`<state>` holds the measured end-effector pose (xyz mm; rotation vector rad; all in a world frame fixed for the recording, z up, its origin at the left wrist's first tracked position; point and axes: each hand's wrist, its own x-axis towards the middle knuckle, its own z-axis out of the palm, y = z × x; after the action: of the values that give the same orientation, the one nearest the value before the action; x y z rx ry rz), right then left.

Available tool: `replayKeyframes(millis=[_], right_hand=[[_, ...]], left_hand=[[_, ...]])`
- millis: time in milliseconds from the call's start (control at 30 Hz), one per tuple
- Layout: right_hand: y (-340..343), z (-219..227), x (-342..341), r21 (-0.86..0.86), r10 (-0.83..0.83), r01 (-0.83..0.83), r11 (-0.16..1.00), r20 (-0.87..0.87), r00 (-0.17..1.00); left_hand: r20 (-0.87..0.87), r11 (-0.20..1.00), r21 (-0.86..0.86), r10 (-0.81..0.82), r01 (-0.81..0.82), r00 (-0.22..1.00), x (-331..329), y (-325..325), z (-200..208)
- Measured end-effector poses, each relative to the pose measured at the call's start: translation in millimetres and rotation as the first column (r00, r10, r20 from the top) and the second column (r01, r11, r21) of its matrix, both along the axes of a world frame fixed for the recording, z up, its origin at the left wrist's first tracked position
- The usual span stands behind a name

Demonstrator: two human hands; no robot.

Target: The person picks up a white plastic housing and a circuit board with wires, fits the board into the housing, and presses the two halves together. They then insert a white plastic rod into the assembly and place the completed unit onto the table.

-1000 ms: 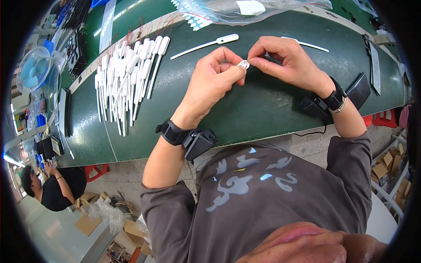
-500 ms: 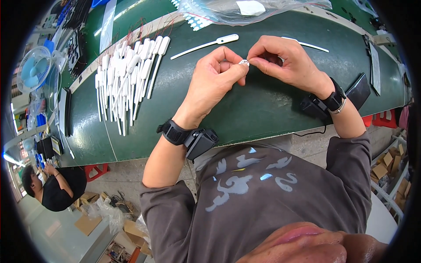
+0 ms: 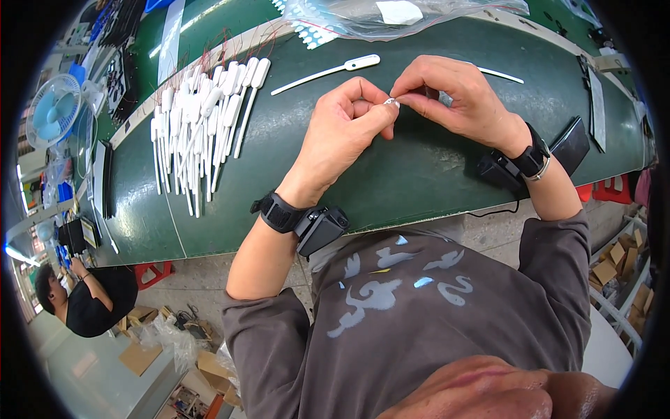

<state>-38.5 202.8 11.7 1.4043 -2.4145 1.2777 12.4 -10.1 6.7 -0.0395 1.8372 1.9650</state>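
Above the green table, my left hand (image 3: 343, 124) is closed in a pinch on a small white-and-silver piece (image 3: 391, 102), mostly hidden by the fingers. My right hand (image 3: 457, 98) is pinched too, its fingertips meeting right at the edge of that piece; what lies between them is too small to make out. Just beyond my left hand lies a white plastic stick (image 3: 361, 63) with a wide, slotted end. A second white stick (image 3: 501, 75) is partly hidden behind my right hand. To the left, many similar white sticks (image 3: 209, 105) are heaped, thin red wires at their far ends.
A clear plastic bag (image 3: 447, 21) lies along the table's far side. On the right are a dark flat device (image 3: 570, 145) and a black cable. A blue fan (image 3: 54, 112) stands far left. Another person (image 3: 91, 300) sits at lower left, near red stools and cardboard boxes.
Both hands stay in nearly the same place, with small finger movements. The left hand and the small piece have shifted slightly to the right.
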Motion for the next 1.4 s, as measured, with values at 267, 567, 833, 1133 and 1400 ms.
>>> replayKeyframes(millis=[267, 567, 833, 1133, 1400], right_hand=[[2, 1, 1, 0.021, 0.035, -0.036, 0.999, 0.028, 0.999], [3, -1, -4, 0.015, 0.054, -0.052, 0.999, -0.146, 0.988], [3, 0, -5, 0.072, 0.084, -0.064, 0.995, -0.327, 0.941], [5, -2, -3, 0.056, 0.091, -0.078, 0.995, -0.316, 0.944], [1, -5, 8, -0.051, -0.006, 0.032, 0.998, 0.444, 0.896]], left_hand=[[0.009, 0.999, 0.041, 0.009, -0.01, 1.0, 1, 1, -1], [0.052, 0.998, 0.052, 0.016, -0.019, 0.999, -1, -1, 0], [0.124, 0.994, 0.108, -0.008, -0.005, 0.992, -1, -3, -1], [0.121, 0.992, 0.122, 0.003, -0.017, 0.993, -1, -1, 0], [0.088, 0.993, 0.113, 0.029, -0.039, 0.996, 1, 0, -1]])
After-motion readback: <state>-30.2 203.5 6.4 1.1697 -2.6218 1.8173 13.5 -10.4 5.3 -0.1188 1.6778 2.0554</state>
